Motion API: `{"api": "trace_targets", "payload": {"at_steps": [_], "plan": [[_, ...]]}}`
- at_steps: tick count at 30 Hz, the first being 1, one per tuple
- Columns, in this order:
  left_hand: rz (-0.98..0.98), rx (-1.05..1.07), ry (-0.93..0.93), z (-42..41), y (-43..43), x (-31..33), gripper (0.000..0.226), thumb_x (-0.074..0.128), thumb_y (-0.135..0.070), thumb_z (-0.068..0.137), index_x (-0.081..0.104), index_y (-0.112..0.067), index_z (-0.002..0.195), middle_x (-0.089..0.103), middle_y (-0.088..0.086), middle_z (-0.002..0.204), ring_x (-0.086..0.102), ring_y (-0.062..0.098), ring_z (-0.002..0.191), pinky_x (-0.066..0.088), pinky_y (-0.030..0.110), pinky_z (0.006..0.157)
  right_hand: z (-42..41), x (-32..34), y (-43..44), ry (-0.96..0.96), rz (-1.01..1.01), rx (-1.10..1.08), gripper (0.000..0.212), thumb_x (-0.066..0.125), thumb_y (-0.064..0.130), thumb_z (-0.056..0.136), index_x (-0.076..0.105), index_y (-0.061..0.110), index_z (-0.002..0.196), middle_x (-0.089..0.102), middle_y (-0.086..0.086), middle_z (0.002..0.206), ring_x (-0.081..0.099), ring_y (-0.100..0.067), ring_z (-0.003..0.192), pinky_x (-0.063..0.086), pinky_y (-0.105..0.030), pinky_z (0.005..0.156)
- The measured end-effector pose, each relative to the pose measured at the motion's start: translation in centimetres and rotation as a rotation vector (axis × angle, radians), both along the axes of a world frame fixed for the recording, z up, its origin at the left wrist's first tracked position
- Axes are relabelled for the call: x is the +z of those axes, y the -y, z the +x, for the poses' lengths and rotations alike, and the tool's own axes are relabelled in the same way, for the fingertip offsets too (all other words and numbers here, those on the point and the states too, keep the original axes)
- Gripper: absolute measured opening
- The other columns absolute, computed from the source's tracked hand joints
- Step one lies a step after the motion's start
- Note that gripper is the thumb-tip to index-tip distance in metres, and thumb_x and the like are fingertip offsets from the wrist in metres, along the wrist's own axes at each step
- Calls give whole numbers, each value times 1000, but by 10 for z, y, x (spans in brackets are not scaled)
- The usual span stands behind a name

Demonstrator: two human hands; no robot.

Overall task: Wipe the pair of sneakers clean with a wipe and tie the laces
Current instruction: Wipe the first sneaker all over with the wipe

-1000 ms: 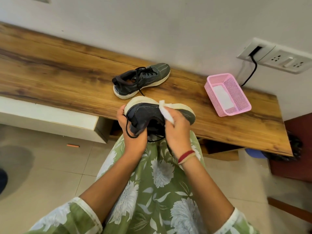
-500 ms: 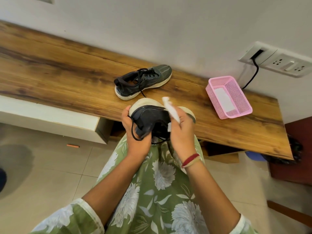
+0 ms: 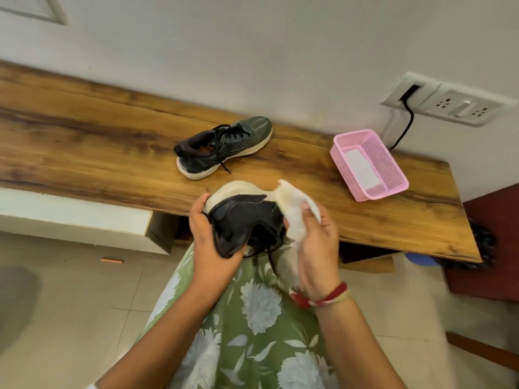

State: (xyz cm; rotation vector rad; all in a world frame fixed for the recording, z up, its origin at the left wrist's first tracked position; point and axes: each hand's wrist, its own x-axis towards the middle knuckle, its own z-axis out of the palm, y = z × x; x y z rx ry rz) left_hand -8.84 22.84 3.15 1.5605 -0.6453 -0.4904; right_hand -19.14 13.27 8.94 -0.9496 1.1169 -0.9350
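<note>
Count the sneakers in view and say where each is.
2. One sneaker lies on the wooden bench; the other sneaker is gripped in the left hand, the wipe against it.

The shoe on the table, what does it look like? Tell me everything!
The shoe is a dark grey-green sneaker with a black lining round the opening and a thick off-white sole. Its top looks like fabric. It stands upright on its sole on the wooden table, with the toe pointing toward the wall and the heel toward the person. Its black laces are untied, and one loose end trails onto the wood. Only the table touches it.
</note>
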Motion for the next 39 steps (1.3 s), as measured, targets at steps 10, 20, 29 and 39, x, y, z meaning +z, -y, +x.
{"api": "trace_targets", "payload": {"at_steps": [10,20,29,39], "plan": [[124,-11,290,-9,-2,9,74,72,-24,65,37,-32,130,25,10,141,24,-4,132,34,11,102,-51,-50,112,-232,238,-76,26,41,-3,94,63,0,107,65,-14,110,61,-15,75,50,-16,51],[187,20,209,-17,9,11,75,70,-44,63,35,-30,128,28,5,134,41,27,126,46,50,99,-36,-89,144,-463,160,60,30,42,7,96,59,19,75,61,0,76,58,-18,74,45,-24,61],[233,-20,239,-14,8,12,77,60,-41,57,30,-40,129,30,10,130,45,28,118,44,30,95,-15,-100,130,-608,35,180,28,43,22,99,65,10,86,63,-11,86,59,-25,83,46,-33,75],[218,-69,271,-12,7,1,86,58,-38,60,24,-27,139,22,-4,129,33,30,129,32,14,95,-3,-84,93,-857,-302,309,40,37,18,100,44,7,138,50,-14,137,46,-27,126,35,-37,106]]}}
